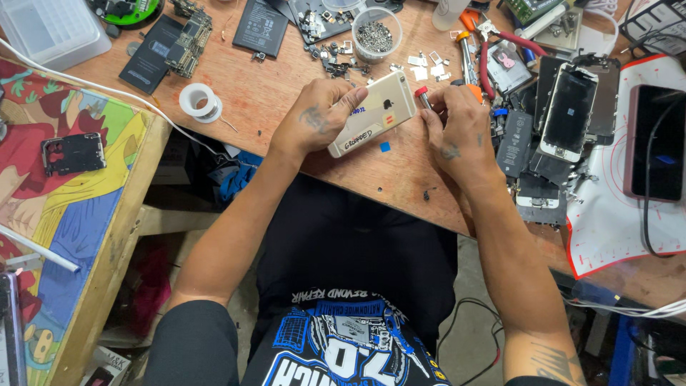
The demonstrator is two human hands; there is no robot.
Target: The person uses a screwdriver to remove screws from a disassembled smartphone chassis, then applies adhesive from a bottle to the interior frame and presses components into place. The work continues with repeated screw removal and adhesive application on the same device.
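Observation:
A gold phone (375, 113) lies back side up on the wooden workbench (264, 93), with small stickers and handwriting on it. My left hand (316, 116) presses on its left side, fingers over its top edge. My right hand (451, 123) grips a small screwdriver with a red cap (422, 94) at the phone's right end. A small blue square (385, 146) lies on the bench just below the phone.
A clear cup of screws (376, 33), loose metal parts, black batteries (261, 26) and circuit boards lie behind the phone. Red-handled pliers (500, 50), several phone screens (569, 111) and a dark phone on a white mat (654, 143) sit to the right. A roll of white tape (199, 101) lies left.

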